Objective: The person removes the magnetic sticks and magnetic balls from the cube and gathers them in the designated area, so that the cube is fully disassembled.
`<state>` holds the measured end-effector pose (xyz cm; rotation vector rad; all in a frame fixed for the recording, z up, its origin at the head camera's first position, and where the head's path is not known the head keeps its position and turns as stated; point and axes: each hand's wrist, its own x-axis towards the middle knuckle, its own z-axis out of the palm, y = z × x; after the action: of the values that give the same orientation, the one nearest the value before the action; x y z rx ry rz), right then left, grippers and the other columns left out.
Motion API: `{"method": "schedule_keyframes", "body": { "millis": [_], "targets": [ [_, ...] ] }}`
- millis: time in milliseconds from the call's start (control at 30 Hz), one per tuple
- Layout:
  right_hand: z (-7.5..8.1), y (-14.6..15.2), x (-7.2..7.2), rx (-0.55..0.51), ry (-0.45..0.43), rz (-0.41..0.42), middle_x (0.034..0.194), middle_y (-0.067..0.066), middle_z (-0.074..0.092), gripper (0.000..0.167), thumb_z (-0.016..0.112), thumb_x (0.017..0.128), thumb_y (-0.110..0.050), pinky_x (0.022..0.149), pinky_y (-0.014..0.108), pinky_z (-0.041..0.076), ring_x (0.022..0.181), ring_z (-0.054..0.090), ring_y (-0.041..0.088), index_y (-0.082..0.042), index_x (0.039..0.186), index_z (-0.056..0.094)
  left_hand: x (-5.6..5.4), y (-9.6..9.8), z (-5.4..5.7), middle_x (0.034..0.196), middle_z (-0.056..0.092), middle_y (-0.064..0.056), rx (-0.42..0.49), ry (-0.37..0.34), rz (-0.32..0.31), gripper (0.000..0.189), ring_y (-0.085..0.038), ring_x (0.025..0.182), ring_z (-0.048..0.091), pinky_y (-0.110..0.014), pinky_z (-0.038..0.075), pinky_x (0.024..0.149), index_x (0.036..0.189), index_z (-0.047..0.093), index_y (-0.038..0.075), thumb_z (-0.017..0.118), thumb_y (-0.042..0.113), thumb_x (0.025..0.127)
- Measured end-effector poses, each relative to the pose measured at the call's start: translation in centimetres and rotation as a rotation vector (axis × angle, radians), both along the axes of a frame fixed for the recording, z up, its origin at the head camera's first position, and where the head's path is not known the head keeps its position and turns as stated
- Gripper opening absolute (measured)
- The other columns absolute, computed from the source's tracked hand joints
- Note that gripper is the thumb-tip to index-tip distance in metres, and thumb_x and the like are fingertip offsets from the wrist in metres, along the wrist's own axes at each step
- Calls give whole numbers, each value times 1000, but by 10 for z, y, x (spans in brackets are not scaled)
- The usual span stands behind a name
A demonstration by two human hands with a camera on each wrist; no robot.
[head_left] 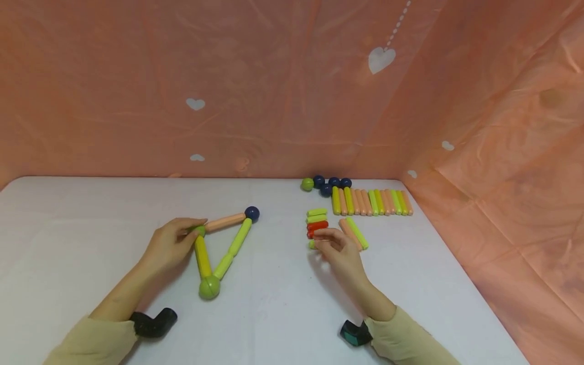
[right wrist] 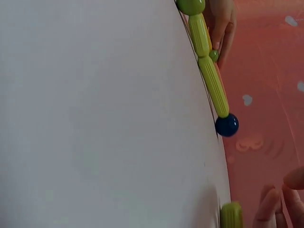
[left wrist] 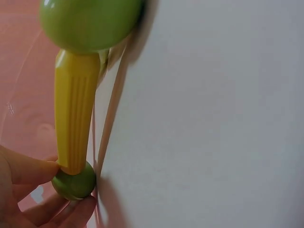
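A triangle of sticks and balls lies on the left of the white table. My left hand (head_left: 168, 246) pinches the green ball (left wrist: 75, 184) at its left corner between thumb and fingers. From that ball run a yellow stick (head_left: 203, 257) to a nearer green ball (head_left: 209, 287) and a peach stick (head_left: 225, 222) to a dark blue ball (head_left: 252, 213). Two short lime sticks (head_left: 240, 237), end to end, make up the third side. Over on the right, my right hand (head_left: 343, 257) hovers with bent, parted fingers above a short lime stick (right wrist: 231, 216), nothing between them.
Beyond the right hand lie short red sticks (head_left: 318, 225) and short lime sticks (head_left: 317, 212). A peach-and-lime pair (head_left: 357, 233) is beside them. Farther back stand a row of yellow, peach and lime sticks (head_left: 371, 202), several blue balls (head_left: 326, 190) and a green ball (head_left: 307, 184).
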<state>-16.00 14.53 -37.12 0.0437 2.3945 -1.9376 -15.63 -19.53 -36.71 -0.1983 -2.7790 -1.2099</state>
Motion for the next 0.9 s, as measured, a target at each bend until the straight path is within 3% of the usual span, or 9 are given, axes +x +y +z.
{"method": "schedule_keyframes", "body": {
  "millis": [100, 167, 433, 667, 900],
  "targets": [
    [-1, -9, 0, -10, 12, 64, 109, 23, 65, 23, 60, 90, -1, 67, 21, 52, 80, 63, 15, 5, 112, 63, 5, -1, 0, 121, 58, -29, 2, -10, -11, 33, -45, 114, 54, -55, 48, 92, 123, 60, -7, 52, -4, 91],
    [-2, -14, 0, -3, 11, 110, 105, 21, 66, 23, 60, 90, -2, 68, 22, 52, 80, 63, 16, 6, 112, 62, 7, -2, -1, 120, 58, -29, 4, -8, -20, 34, -45, 113, 55, -54, 49, 91, 122, 60, -7, 53, -6, 89],
    [-1, -29, 0, 47, -33, 326, 110, 24, 65, 28, 61, 92, -10, 67, 21, 52, 81, 63, 17, 5, 116, 61, 17, -6, 2, 116, 60, -28, -14, -1, -27, 35, -45, 109, 57, -52, 52, 87, 121, 62, -7, 56, -8, 86],
    [-4, -39, -1, 39, -55, 431, 116, 23, 64, 32, 62, 92, -11, 69, 23, 53, 87, 65, 16, 5, 119, 60, 23, -6, 3, 114, 62, -26, -39, -20, -18, 33, -45, 106, 59, -54, 51, 86, 119, 64, -2, 63, -2, 86],
    [-1, -50, 0, 99, -132, 505, 117, 14, 67, 35, 68, 88, -17, 67, 23, 50, 78, 64, 12, -4, 120, 63, 27, -7, 4, 111, 62, -25, -31, -19, -26, 34, -40, 96, 65, -48, 56, 79, 118, 65, -2, 68, 1, 84]
  ]
}}
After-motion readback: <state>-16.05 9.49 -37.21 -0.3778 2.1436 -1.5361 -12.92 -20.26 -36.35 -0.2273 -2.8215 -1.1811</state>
